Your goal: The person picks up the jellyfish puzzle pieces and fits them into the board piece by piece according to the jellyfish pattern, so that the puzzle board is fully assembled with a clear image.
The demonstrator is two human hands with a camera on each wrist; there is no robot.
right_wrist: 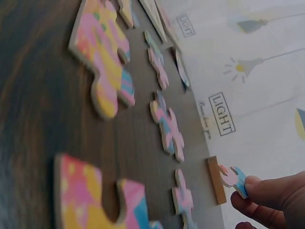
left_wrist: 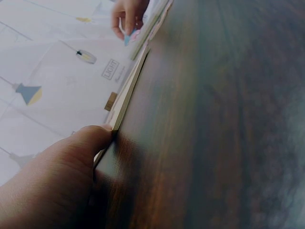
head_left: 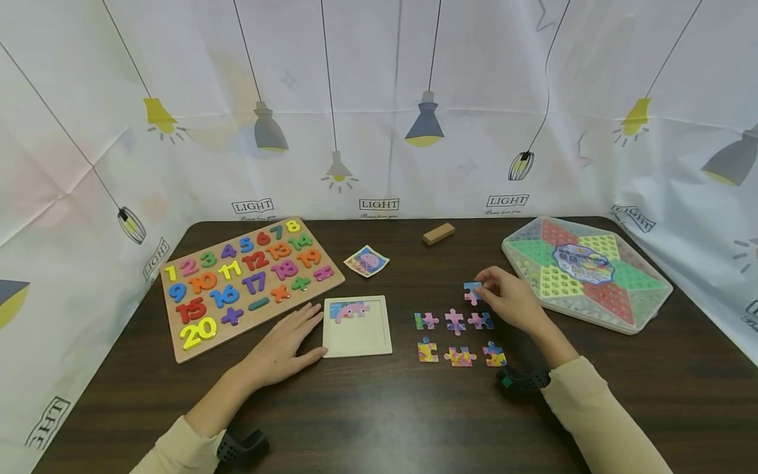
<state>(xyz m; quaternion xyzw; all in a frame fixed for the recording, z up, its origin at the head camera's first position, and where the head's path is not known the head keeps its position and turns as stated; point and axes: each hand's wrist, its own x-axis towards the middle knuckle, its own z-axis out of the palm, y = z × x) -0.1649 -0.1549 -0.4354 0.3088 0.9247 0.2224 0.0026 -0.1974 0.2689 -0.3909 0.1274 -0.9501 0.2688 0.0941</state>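
Observation:
My right hand (head_left: 510, 299) pinches a blue-and-pink jigsaw piece (head_left: 472, 293) between thumb and fingertips; in the right wrist view the piece (right_wrist: 233, 179) is held up off the table. Below it lie two rows of loose jigsaw pieces (head_left: 454, 321), pink and blue in one, mostly yellow in the other (head_left: 460, 357). My left hand (head_left: 283, 349) lies with fingers spread beside a square puzzle tray (head_left: 361, 342), its thumb at the tray's lower left edge. Joined pieces (head_left: 351, 311) showing a pink character fill the tray's upper left. In the left wrist view the thumb (left_wrist: 90, 140) touches the tray corner.
A wooden number board (head_left: 237, 283) lies at the left, its corner near the left fingers. Behind the tray sits a small picture card (head_left: 367, 261), and a wooden block (head_left: 438, 234) is farther back. A hexagonal game box (head_left: 586, 273) stands right of the right hand.

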